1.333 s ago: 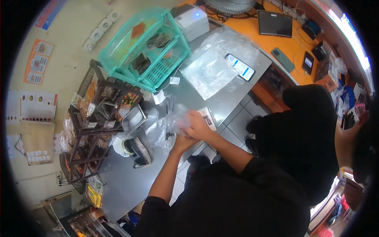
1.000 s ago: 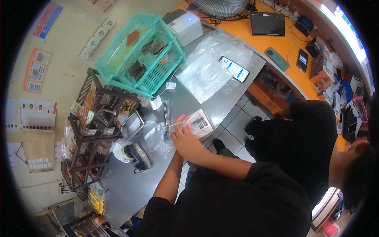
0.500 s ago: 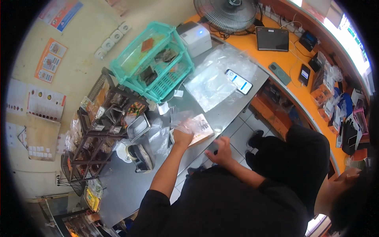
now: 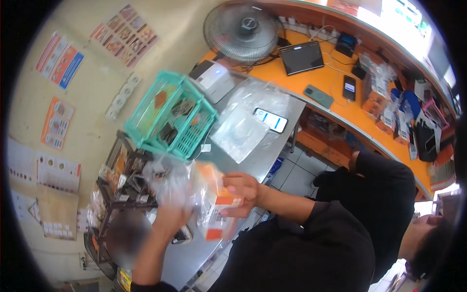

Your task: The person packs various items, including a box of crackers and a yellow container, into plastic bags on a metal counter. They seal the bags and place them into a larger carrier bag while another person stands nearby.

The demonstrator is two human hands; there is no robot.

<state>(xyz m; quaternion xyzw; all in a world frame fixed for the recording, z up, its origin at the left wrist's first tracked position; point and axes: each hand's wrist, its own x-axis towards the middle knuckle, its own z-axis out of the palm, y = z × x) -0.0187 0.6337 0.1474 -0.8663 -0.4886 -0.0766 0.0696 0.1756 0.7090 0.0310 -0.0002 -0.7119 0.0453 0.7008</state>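
An orange and white cardboard box [image 4: 217, 207] is tilted above the metal table. My right hand [image 4: 242, 192] grips its right side, thumb and fingers wrapped round the edge. Clear plastic covers part of the box. My left hand [image 4: 172, 214], blurred by motion, is to the left of the box, with a crumpled clear plastic bag [image 4: 170, 177] bunched at its fingers. The bag hides most of those fingers.
Behind stand a turquoise basket [image 4: 168, 117], a white printer [image 4: 212, 80] and a fan [image 4: 249, 29]. Plastic sheets [image 4: 241, 134] and a lit phone [image 4: 271, 120] lie on the table. A dark rack [image 4: 114, 194] is left. Another person [image 4: 374, 204] is at right, beside the orange counter [image 4: 272, 70].
The box has been lifted off the table and tilted, and my right hand, empty before, has taken hold of it. My left hand has moved left with the plastic bag. The view has shifted.
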